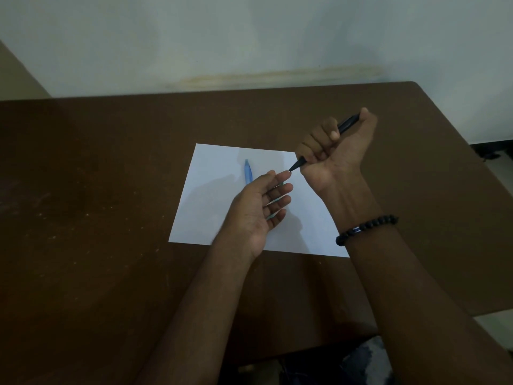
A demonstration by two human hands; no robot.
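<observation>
The right hand (333, 154) fists around the black pen (347, 124) above the far right corner of the paper (211, 190), its tip at a fingertip (286, 176) of the spread, palm-up left hand (258, 209); light, stiff and slick, it seems best gripped mid-barrel.

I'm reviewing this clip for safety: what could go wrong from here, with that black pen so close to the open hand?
1. The right hand grips the black pen in a fist, with the tip almost at the fingertips of the left hand. A small push might jab or ink a finger.
2. The blue pen lies on the paper, partly hidden by the left hand. Lowering that hand could knock it and send it rolling onto the table.
</observation>
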